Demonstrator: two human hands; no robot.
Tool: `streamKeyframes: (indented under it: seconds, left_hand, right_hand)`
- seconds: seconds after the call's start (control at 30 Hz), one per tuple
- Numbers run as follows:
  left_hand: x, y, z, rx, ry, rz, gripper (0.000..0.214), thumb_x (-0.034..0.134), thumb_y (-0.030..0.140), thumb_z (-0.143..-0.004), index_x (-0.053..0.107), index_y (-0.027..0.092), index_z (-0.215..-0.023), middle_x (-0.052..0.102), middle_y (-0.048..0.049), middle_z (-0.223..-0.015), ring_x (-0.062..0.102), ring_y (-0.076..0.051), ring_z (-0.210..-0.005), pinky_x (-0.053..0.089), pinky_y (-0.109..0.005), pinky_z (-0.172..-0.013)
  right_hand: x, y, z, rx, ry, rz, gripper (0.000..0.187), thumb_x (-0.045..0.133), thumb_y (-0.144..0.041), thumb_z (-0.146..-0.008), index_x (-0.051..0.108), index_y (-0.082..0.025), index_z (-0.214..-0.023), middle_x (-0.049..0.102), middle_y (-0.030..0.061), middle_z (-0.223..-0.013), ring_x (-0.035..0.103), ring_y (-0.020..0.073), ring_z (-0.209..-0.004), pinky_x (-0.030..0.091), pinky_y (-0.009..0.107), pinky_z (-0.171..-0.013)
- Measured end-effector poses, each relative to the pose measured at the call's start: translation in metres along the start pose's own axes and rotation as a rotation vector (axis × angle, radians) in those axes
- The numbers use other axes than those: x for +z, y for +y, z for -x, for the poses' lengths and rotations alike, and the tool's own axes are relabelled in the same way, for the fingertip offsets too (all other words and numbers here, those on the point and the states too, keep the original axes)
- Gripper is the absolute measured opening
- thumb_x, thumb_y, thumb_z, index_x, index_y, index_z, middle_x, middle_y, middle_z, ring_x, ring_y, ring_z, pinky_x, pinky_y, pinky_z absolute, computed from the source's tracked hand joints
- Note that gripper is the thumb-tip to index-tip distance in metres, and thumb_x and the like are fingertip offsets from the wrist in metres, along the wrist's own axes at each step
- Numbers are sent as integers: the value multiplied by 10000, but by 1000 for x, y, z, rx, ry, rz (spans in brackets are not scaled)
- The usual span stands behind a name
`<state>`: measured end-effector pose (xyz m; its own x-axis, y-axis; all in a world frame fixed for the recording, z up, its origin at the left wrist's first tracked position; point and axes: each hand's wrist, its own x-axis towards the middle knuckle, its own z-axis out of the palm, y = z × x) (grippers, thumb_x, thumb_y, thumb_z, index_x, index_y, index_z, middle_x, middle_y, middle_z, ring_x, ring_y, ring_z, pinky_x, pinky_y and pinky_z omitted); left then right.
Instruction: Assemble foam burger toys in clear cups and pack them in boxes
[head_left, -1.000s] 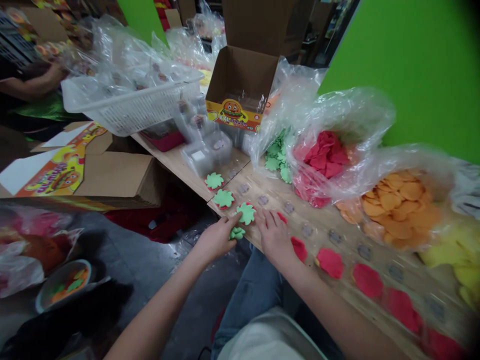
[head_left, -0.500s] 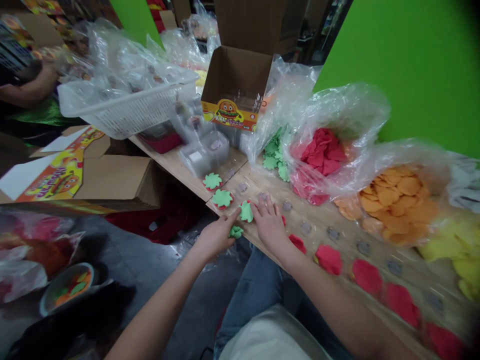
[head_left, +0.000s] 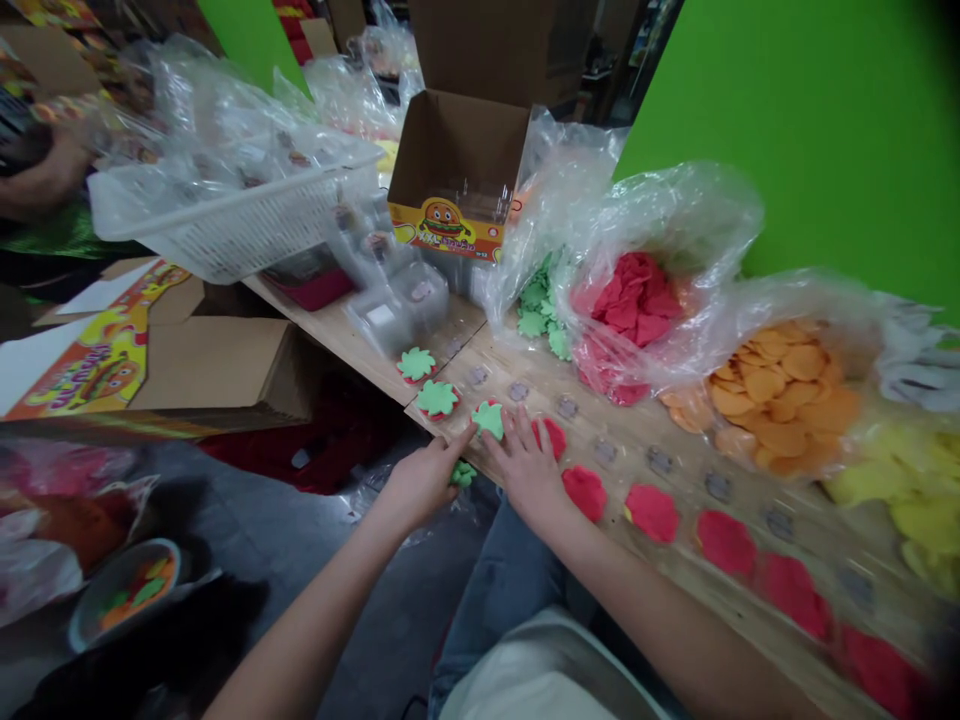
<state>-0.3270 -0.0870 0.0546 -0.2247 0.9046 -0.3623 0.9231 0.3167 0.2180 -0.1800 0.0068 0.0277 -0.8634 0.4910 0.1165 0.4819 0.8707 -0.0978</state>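
My left hand is closed around a few green scalloped pieces, at the table's front edge. Its index finger and thumb reach the rim of a green star-edged piece, which lies over a red one. My right hand has its fingers stretched out flat just right of that piece; whether a fingertip touches it I cannot tell. Two more green-on-red stacks, a nearer one and a farther one, sit to the left. Red round pieces run in a row to the right.
Behind the row lie small clear plastic pieces. Plastic bags hold green pieces, red pieces, orange discs and yellow pieces. A burger-print box, white basket and open carton stand left. Another person's arm shows far left.
My right hand has drawn back slightly toward me, uncovering more of the green piece and a red piece beside it. My left hand stays at the same stack. The view shifts a little.
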Motion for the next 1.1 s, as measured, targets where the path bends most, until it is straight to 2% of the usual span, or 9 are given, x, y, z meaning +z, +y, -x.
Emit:
streamKeyframes:
  seconds: [0.1,0.2,0.3,0.4,0.5,0.63,0.83,1.0,1.1]
  left_hand:
    - [-5,-4,1,10,47,132,873,586,130,-646,180,332,-1393,531,-95,-1125,597,-233,-908,439,-268,-692]
    - [-9,-5,10,-28,148,629,623,573,193,-702,365,246,-1287,550,-85,-1111,588,-215,-922,459,-288,-744]
    - [-7,7,21,-89,-3,1278,454,565,353,-761,412,192,-1156,591,-61,-930,611,-196,-795,496,-298,-638]
    - [-1,28,26,-65,-117,1608,553,720,337,-637,421,202,-1082,576,-32,-900,608,-174,-756,504,-275,-585]
    - [3,41,28,-21,-195,1734,627,778,285,-572,431,219,-1090,575,-37,-954,617,-174,-778,509,-262,-591]
    - [7,43,30,-8,-375,1925,597,669,447,-688,419,228,-1185,585,-97,-1064,631,-195,-838,503,-226,-573]
    - [19,64,21,-63,-237,1898,393,656,403,-719,536,158,-1003,625,-71,-885,624,-150,-730,497,-205,-528]
    - [16,78,15,-225,-86,1935,341,616,408,-753,564,134,-949,608,-33,-744,582,-96,-565,487,-185,-482]
    - [14,74,17,-275,-104,1922,342,619,395,-753,562,129,-960,608,-32,-715,561,-85,-514,472,-174,-448]
  right_hand:
    - [-4,5,1,11,17,-64,460,451,-112,-818,465,-215,-1266,298,138,-1428,158,313,-1340,172,557,-1031]
    - [-17,7,7,57,93,-314,441,412,-109,-828,464,-176,-1261,402,133,-1361,265,273,-1300,226,497,-1039]
    - [-31,3,13,193,76,-831,365,396,-247,-876,490,-152,-1216,569,116,-1150,512,208,-1073,414,376,-910]
    - [-39,-2,16,283,-100,-1263,335,475,-382,-840,561,-170,-1085,634,57,-933,596,160,-807,485,283,-691]
    - [-41,0,20,378,-92,-1380,273,594,-398,-751,591,-172,-905,609,5,-770,570,127,-686,464,241,-605]
    - [-41,12,27,551,-152,-1621,326,581,-494,-735,521,-183,-812,543,-32,-669,526,99,-560,404,194,-448]
    - [-45,19,32,532,-46,-1402,373,588,-531,-715,438,-194,-657,448,-75,-527,437,74,-433,349,190,-403]
    - [-51,21,36,391,-83,-1555,279,651,-410,-699,528,-186,-813,556,-39,-722,541,99,-655,434,217,-598]
    - [-45,30,38,495,30,-1686,267,643,-407,-705,528,-187,-806,557,-34,-719,533,98,-650,431,221,-609]
